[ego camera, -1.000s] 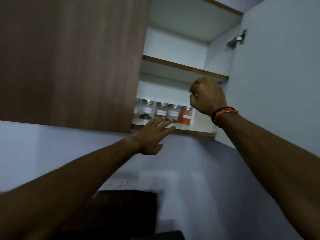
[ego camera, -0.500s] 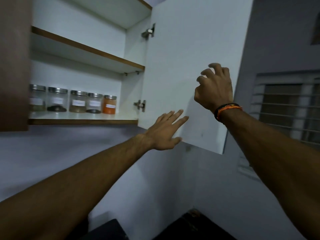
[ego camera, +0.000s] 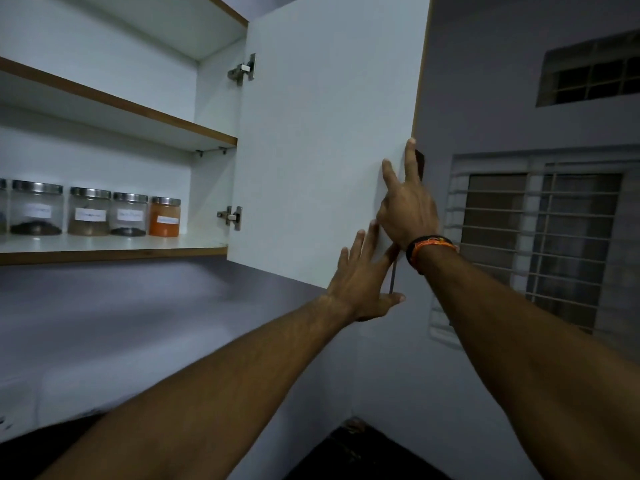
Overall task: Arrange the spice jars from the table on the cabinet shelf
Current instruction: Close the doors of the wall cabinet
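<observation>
- Head view: your right hand (ego camera: 408,209) is on the free edge of the open cabinet door (ego camera: 322,140). Index & another finger lie straight on the white inner face; other fingers wrap behind the edge, so it grips the door.
- Your left hand (ego camera: 363,282) is just below it at the door's bottom corner, fingers straight & spread flat on the inner face, thumb under the lower edge. Holds nothing.
- Black/orange wristband (ego camera: 429,249) on your right wrist.
- The door stands between you & the window w/ white bars (ego camera: 540,237) on the right wall. A small vent grille (ego camera: 592,71) sits higher up.
- Two metal hinges (ego camera: 231,216) on the door's left side, upper & lower.
- Room: pale wall under the cabinet, dim light, dark counter at the bottom edge.
- Spice jars (ego camera: 90,211) stand in a row on the lower shelf (ego camera: 114,252), upright, metal lids, white labels (unreadable). L to R: dark bits at the bottom, brown powder, dark bits, then the orange jar (ego camera: 165,216) nearly full. One more jar is cut off at the left edge.
- Upper shelf (ego camera: 117,105) is above them.
</observation>
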The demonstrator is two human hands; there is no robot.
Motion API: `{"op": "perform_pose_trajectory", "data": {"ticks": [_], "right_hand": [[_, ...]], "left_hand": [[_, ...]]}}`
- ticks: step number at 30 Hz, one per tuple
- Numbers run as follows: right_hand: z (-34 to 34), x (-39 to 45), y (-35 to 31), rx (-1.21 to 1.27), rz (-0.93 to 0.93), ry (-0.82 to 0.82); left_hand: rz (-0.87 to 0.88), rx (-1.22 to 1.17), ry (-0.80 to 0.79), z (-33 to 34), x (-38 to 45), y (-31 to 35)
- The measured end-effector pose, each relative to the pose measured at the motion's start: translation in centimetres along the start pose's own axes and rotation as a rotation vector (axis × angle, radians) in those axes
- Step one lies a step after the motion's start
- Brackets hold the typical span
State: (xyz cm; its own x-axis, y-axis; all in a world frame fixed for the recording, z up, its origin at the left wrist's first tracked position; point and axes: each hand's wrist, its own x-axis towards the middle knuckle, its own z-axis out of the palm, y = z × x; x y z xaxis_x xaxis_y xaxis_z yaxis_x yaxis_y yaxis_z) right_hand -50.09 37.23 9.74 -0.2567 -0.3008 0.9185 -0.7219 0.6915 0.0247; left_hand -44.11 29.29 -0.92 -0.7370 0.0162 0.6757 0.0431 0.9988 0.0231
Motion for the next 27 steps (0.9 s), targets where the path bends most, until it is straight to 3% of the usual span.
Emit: {"op": "perform_pose_trajectory", "data": {"ticks": [6,11,17,27], "right_hand": [[-0.4,-0.4,0.3,0.255,0.066,0.125],[-1.5,0.1,-0.7,0.667,0.3,0.262],[-3.1,0.0,-3.4,0.835,0.397,0.328],[-6.6,-0.3,-12.4,1.098,0.174,0.226]], "left_hand": [[-0.067,0.064,0.078,1.0,0.2,0.5],[-0.069,0.141,0.124,0.3,-0.7,0.3],[-0.002,0.146,0.232,-2.0,-4.1,-0.7],[0.049,0.107,0.357,-9.9,-12.2,-4.0]]}}
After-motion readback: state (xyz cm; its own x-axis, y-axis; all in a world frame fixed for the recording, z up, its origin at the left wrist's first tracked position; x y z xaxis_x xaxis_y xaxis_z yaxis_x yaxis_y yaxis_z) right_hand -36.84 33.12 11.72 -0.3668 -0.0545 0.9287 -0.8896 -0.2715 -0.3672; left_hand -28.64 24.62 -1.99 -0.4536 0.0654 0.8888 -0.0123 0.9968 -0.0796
